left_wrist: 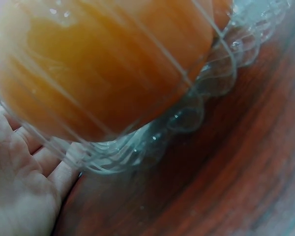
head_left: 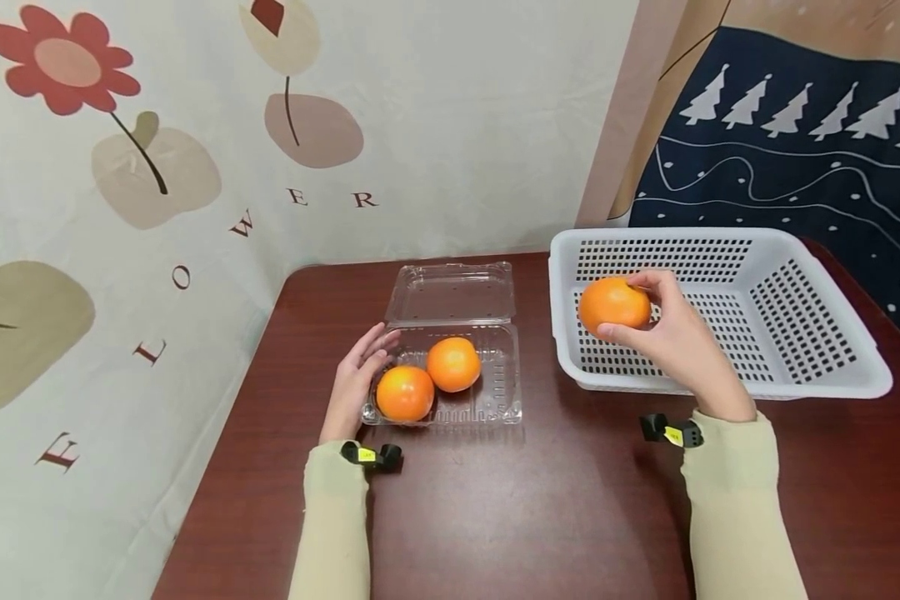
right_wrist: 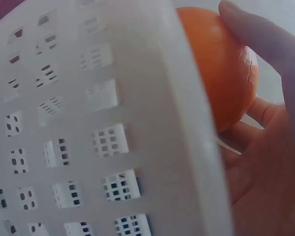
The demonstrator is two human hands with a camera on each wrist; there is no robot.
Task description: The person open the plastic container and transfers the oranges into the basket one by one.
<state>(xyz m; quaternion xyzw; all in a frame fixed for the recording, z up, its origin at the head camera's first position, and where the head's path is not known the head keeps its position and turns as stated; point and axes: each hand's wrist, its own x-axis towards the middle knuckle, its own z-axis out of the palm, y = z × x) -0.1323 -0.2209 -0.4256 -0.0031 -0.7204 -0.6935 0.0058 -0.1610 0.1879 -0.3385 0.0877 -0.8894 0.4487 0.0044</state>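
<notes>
My right hand (head_left: 682,337) grips an orange (head_left: 615,304) between thumb and fingers, over the left part of a white plastic basket (head_left: 810,385). In the right wrist view, the basket's perforated wall (right_wrist: 152,123) partly hides this orange (right_wrist: 221,69). At the left side of a clear plastic clamshell box (head_left: 506,387), my left hand (head_left: 354,379) rests with its fingers extended along the wall. Two more oranges sit in the box, one front left (head_left: 405,393) and one nearer the middle (head_left: 453,364). The left wrist view has the palm (left_wrist: 19,182) beside the box's ribbed wall.
The box's lid (head_left: 450,296) stands folded back towards the wall. Both containers are on a dark red-brown table (head_left: 525,517), the basket to the right of the box. Behind them hangs a printed cloth (head_left: 457,108) with flowers and letters, and a navy tree-patterned cloth (head_left: 780,175) at right.
</notes>
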